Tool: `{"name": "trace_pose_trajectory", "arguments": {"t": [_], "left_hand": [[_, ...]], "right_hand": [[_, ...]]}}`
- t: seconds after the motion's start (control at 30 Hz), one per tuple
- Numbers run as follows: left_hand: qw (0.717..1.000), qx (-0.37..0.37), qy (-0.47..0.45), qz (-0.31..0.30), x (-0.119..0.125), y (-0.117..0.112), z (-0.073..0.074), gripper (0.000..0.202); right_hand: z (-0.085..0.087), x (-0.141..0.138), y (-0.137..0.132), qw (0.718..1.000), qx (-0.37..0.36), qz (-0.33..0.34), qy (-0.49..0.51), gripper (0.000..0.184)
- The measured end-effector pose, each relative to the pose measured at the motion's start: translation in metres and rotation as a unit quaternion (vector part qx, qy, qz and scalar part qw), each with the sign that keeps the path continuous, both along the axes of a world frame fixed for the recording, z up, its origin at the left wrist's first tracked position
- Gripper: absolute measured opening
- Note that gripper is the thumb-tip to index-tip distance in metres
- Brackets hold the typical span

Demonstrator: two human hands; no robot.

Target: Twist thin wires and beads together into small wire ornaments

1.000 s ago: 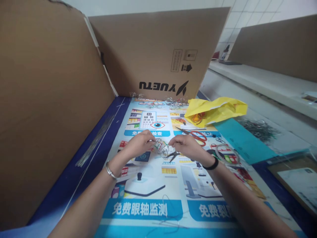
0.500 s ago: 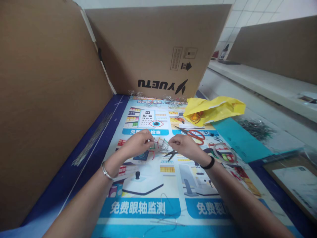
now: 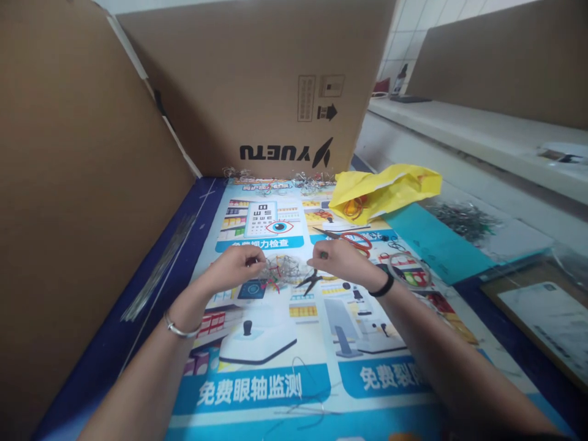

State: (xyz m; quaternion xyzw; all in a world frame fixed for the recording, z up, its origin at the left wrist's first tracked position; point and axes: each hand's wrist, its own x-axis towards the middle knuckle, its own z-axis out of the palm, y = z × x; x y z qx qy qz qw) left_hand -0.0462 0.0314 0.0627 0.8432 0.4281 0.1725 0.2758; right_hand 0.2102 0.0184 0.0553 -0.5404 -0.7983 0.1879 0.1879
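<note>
My left hand (image 3: 236, 267) is closed in a pinch at the left side of a tangle of thin wire (image 3: 287, 269) with red bits in it. Across from it, my right hand (image 3: 342, 262) also has thumb and fingers pressed together. Whatever either pinch holds is too fine to make out. Dark-jawed pliers (image 3: 310, 282) lie just below my right fingertips, partly under that hand. Behind the same hand are scissors with red handles (image 3: 362, 244), partly covered by it.
A yellow bag (image 3: 386, 191) lies open at the back right, near a heap of fine wire pieces (image 3: 459, 220). Straight wires (image 3: 160, 266) lie along the left. Loose bent wires (image 3: 303, 401) are in front. Cardboard panels (image 3: 257, 79) stand behind and at left.
My hands have moved a little apart, both still pinched. More of the wire tangle shows between them. The whole view has shifted slightly.
</note>
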Motion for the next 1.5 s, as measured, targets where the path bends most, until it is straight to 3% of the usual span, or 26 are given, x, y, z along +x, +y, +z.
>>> {"name": "trace_pose_trajectory", "arguments": {"t": [0.17, 0.37, 0.5, 0.73, 0.93, 1.03, 1.3, 1.5], "left_hand": [[0.999, -0.030, -0.011, 0.003, 0.001, -0.002, 0.000, 0.010], [0.999, -0.053, 0.003, 0.011, 0.002, -0.004, -0.001, 0.005], [0.997, -0.071, 0.012, 0.006, 0.007, -0.007, 0.004, 0.006], [0.998, -0.043, 0.046, -0.004, 0.017, -0.021, 0.013, 0.007], [0.998, 0.003, 0.054, -0.019, 0.027, -0.030, 0.013, 0.012], [0.998, 0.010, 0.061, -0.026, 0.031, -0.033, 0.013, 0.011], [0.998, 0.014, 0.052, -0.037, 0.034, -0.036, 0.013, 0.009], [0.999, 0.008, 0.027, -0.031, 0.032, -0.034, 0.011, 0.007]], "right_hand": [[0.003, 0.000, 0.001, 0.999, -0.038, 0.024, 0.022, 0.011], [-0.001, -0.001, 0.002, 0.996, -0.065, 0.054, 0.032, 0.031], [-0.004, -0.005, -0.001, 0.992, -0.098, 0.062, 0.049, 0.032], [-0.013, -0.014, -0.005, 0.988, -0.080, 0.119, 0.049, 0.028], [-0.020, -0.013, -0.006, 0.992, -0.036, 0.046, 0.109, 0.019], [-0.020, -0.014, -0.009, 0.989, -0.053, 0.051, 0.125, 0.019], [-0.016, -0.033, -0.020, 0.998, -0.041, 0.006, 0.057, 0.012], [-0.026, -0.037, -0.024, 0.997, -0.050, -0.026, 0.049, 0.014]]}}
